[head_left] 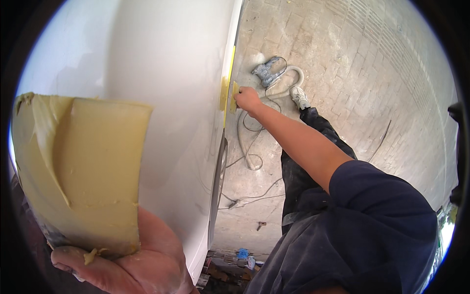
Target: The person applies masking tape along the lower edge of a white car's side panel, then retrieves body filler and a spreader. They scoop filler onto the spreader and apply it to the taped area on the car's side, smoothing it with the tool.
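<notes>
My left hand (147, 259) grips a broad putty board (100, 171) at its lower edge, with the thumb across the front. Yellow filler coats the board, thicker in a ridge on its left, and a small blob sits by the thumb. Out ahead, my right arm reaches to the edge of a large white panel (166, 68). There my right hand (249, 101) is closed on a small putty spreader (234, 95) smeared with yellow. A patch of yellow filler (223, 93) lies on the panel's edge beside the spreader. Whether the spreader touches the panel I cannot tell.
On the paved floor lies a grey power sander (268, 72) with a pale hose (299, 76), close to my shoe (299, 98). A cable (240, 132) loops beneath my right arm. A small tool (261, 225) and some litter (243, 254) lie nearer.
</notes>
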{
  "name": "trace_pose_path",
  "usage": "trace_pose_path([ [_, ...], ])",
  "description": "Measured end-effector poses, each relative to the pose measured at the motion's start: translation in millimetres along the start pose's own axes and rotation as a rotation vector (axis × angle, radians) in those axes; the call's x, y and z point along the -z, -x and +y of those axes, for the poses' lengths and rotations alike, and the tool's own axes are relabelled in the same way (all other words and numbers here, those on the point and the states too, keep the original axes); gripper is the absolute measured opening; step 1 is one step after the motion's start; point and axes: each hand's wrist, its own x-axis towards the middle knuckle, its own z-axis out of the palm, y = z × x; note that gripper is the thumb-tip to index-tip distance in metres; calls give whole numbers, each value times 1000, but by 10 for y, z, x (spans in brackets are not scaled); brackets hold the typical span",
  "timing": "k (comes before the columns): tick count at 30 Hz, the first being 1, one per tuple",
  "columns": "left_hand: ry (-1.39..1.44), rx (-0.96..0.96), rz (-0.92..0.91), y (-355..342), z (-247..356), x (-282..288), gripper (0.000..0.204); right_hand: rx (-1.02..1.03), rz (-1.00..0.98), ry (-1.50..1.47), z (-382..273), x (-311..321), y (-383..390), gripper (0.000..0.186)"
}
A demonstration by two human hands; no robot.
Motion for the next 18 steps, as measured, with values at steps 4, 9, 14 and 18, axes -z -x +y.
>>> trace_pose_path([
  [4, -63, -35, -57, -7, -6, 20, 34, 62, -22, 91, 34, -159, -156, 32],
  [9, -57, -27, -33, 3, -1, 20, 34, 55, -27, 59, -13, -283, -155, 31],
  [14, -14, -2, -20, -6, 9, 4, 35, 141, -33, 71, -85, -326, -9, 31],
  [18, 23, 19, -9, 9, 7, -6, 35, 105, -49, -20, -132, -317, 174, 27],
])
